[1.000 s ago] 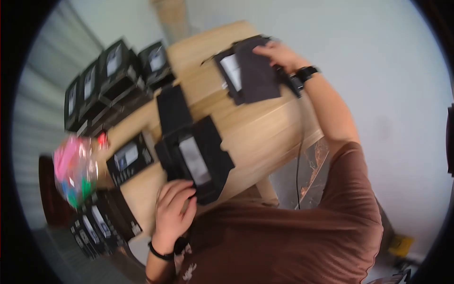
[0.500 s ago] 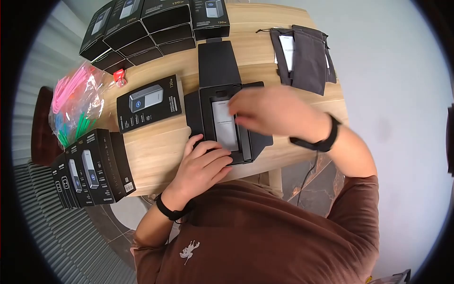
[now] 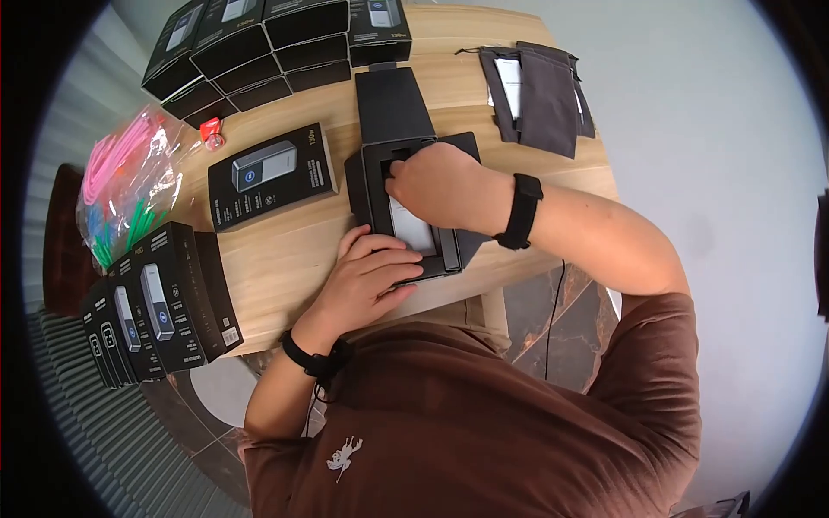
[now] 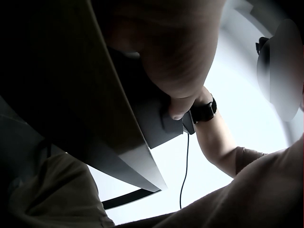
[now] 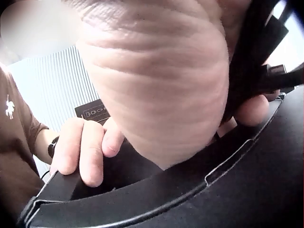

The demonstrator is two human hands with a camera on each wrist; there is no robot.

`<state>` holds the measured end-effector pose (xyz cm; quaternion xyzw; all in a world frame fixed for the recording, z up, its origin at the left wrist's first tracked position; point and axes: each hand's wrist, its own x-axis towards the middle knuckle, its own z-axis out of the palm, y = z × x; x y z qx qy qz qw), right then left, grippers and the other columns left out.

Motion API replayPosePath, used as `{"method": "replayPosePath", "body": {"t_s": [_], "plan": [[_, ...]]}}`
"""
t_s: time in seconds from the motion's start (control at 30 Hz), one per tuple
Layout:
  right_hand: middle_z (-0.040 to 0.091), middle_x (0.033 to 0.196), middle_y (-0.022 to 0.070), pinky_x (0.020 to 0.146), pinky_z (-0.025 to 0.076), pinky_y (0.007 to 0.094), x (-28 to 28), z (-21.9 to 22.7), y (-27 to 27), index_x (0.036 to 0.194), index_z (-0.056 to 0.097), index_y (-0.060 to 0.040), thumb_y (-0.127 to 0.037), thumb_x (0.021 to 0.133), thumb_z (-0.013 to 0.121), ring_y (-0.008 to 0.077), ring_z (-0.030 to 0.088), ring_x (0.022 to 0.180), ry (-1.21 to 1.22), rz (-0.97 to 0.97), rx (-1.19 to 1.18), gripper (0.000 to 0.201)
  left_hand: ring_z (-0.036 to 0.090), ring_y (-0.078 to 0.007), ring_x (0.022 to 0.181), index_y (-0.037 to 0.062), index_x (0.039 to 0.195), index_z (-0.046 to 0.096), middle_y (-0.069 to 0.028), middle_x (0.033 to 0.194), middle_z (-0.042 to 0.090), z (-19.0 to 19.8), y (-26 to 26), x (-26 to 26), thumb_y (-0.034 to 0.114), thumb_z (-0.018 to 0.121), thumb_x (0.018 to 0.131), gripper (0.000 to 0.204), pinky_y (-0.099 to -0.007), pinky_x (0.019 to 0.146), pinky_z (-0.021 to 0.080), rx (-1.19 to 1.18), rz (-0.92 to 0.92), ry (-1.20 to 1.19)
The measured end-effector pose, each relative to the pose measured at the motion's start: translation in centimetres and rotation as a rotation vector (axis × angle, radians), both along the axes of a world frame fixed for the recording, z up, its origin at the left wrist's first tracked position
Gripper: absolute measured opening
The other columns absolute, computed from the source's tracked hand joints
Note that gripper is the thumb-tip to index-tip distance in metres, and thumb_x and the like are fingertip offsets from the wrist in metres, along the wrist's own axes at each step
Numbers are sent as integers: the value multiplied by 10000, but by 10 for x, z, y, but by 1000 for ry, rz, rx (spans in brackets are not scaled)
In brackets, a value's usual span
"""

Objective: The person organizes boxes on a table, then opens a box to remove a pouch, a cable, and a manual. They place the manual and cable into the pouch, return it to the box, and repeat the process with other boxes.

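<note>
An open black box (image 3: 376,203), its lid flap (image 3: 393,105) folded back and a side flap spread out, sits at the table's near edge. Inside lies a white paper packet (image 3: 412,231). My left hand (image 3: 367,272) holds the box's near end, fingers over the rim and the thumb (image 4: 177,111) against the outer wall. Reaching into the far part of the tray, my right hand (image 3: 440,186) has its fingers curled over the packet's upper end. Its palm hides the fingertips in the right wrist view (image 5: 156,90), so I cannot tell what they hold.
Another printed black box (image 3: 272,177) lies to the left. Stacked boxes (image 3: 306,39) stand at the back, more boxes (image 3: 160,302) at front left. A plastic bag of coloured ties (image 3: 129,186) is at far left, dark grey pouches (image 3: 548,104) at back right.
My right hand has come from the grey pouches on the right to the open box, then down into its tray. The left hand stays at the box's near end. The head view has shifted.
</note>
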<state>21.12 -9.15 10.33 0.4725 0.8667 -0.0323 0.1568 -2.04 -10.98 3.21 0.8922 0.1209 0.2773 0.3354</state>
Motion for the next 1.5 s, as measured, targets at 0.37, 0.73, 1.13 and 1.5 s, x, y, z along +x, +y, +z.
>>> {"method": "replayPosePath", "body": {"t_s": [0.37,0.73,1.13,1.5], "plan": [[702,1138,85,743,609,411,-7,14,-4,1060,757,-54,-112,849,683,291,753,922,-22,-5,-110,232,614,-228,1204,168,1039,769,37,1202,750,-1,-2,0,149,865,787,270,-529,1177,313,14,7,-18],[756,830,97,687,601,418,-13,19,-7,927,792,-81,-147,793,725,317,760,842,9,3,-215,164,616,-236,1201,151,1019,769,18,1198,752,2,-3,1,138,865,786,252,-520,1176,314,23,5,-13],[734,792,123,664,578,436,0,87,-17,920,782,-97,-68,792,719,355,739,798,235,-85,-26,146,561,-379,1111,77,1085,613,-152,1274,613,5,2,-17,144,888,680,494,-482,1016,450,-72,185,-332],[728,897,52,703,550,324,-4,141,-47,1261,739,-125,-119,805,831,196,688,768,955,-374,-282,466,581,-289,652,25,995,701,-85,743,619,92,-11,5,116,737,947,110,-423,615,448,-91,343,-180]]}}
